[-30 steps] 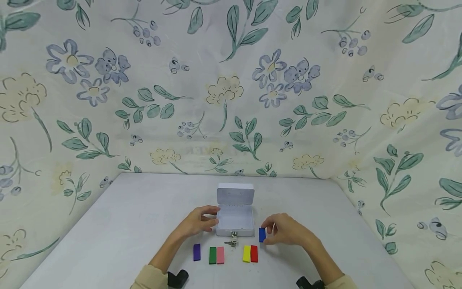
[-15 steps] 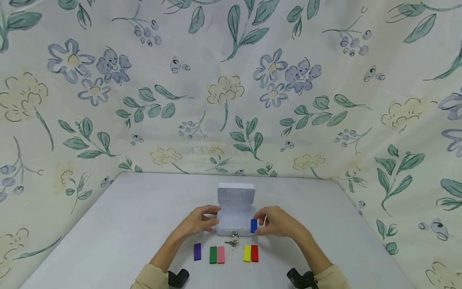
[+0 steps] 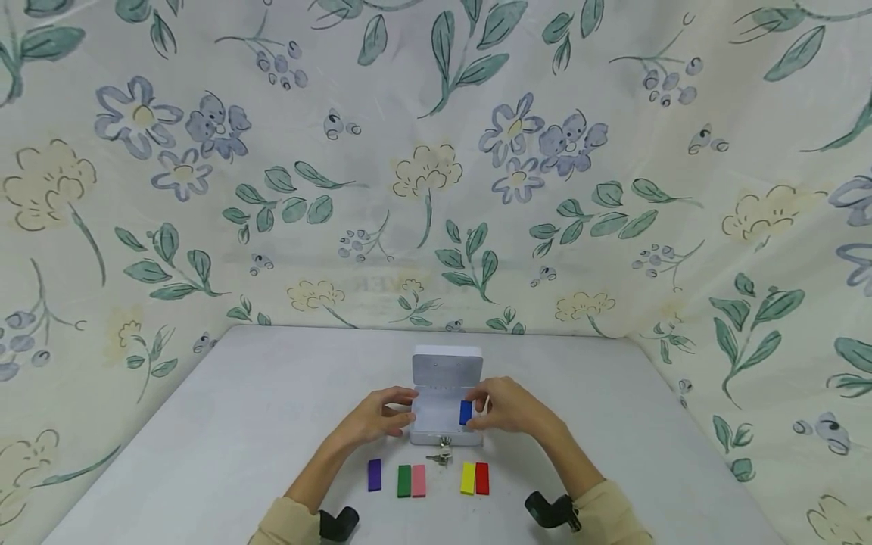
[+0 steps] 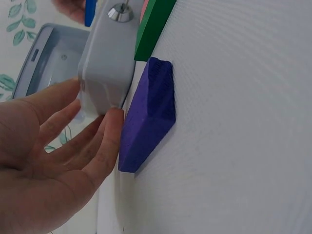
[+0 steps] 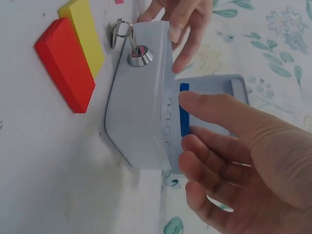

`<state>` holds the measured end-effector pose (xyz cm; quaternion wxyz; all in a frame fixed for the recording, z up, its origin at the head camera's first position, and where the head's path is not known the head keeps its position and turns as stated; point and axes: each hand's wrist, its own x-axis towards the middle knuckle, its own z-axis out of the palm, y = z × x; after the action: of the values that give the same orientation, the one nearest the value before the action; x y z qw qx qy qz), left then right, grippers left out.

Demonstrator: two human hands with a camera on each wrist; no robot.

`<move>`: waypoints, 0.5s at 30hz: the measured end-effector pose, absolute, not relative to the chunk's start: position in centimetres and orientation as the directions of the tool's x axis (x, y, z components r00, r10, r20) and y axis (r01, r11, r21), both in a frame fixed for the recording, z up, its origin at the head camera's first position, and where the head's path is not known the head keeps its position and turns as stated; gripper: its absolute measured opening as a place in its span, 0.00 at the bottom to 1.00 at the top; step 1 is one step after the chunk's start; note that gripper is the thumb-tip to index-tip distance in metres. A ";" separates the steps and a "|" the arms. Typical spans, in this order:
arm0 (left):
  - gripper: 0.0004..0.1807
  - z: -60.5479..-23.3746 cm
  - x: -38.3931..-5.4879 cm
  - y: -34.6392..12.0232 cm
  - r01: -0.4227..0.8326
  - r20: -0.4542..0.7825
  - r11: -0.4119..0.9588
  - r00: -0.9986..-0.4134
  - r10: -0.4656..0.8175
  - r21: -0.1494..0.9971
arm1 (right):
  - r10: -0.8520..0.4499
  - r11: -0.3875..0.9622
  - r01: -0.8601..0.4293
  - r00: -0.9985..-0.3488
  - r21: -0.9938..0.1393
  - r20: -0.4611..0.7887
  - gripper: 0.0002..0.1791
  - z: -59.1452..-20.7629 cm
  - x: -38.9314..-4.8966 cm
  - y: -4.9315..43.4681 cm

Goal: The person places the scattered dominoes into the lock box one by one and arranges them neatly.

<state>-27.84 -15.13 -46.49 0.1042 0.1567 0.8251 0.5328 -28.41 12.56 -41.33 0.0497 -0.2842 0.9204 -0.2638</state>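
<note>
One tan sleeve (image 3: 284, 522) comes in at the lower left of the white desk (image 3: 286, 393), with a black device (image 3: 338, 524) beside it at the wrist. Just past it, a purple block (image 3: 375, 475) lies by itself. The left hand (image 3: 375, 415) is above it, fingers wide apart and gently bent, their tips against the left wall of a small pale metal box (image 3: 428, 439). Next come a green block (image 3: 404, 481) and a pink block (image 3: 418, 481), side by side in front of the box. The box is open, its lid (image 3: 446, 371) raised at the back; a lock (image 4: 120, 13) sits in the front wall, with keys (image 3: 441, 459) hanging from it. A blue block (image 3: 465, 412) is upright over the right part of the box's open top; whether its lower end touches the inside cannot be told. In front of the box's right end lie a yellow block (image 3: 468, 478) and a red block (image 3: 482, 478), close together. The right hand (image 3: 511, 407) comes from the right, its thumb and forefinger narrowed on the blue block, the other fingers loosely curved. Behind the desk hangs a floral cloth (image 3: 425, 227).
</note>
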 end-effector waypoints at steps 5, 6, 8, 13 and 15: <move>0.26 -46.6 -27.9 -15.0 0.150 -0.002 0.385 -0.930 0.369 0.911 | -0.549 0.685 -0.490 -0.834 -0.539 0.061 0.20 -41.6 -29.0 11.6; 0.26 -46.7 -27.9 -15.0 0.153 0.000 0.383 -0.928 0.372 0.911 | -0.552 0.679 -0.491 -0.832 -0.546 0.062 0.20 -41.6 -29.1 11.4; 0.26 -46.7 -27.9 -15.0 0.156 0.001 0.379 -0.926 0.378 0.912 | -0.554 0.672 -0.485 -0.831 -0.559 0.056 0.21 -41.7 -29.3 10.9; 0.26 -46.7 -28.0 -15.1 0.164 -0.003 0.396 -0.921 0.390 0.903 | -0.559 0.669 -0.480 -0.828 -0.567 0.042 0.21 -41.7 -29.7 9.9; 0.26 -46.7 -28.1 -15.2 0.170 -0.004 0.404 -0.919 0.394 0.899 | -0.569 0.661 -0.491 -0.821 -0.568 0.048 0.21 -41.7 -29.9 9.6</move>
<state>-28.05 -15.20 -46.72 0.1083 0.1698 0.8310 0.5186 -29.91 9.60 -41.66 0.0670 -0.2915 0.9088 -0.2908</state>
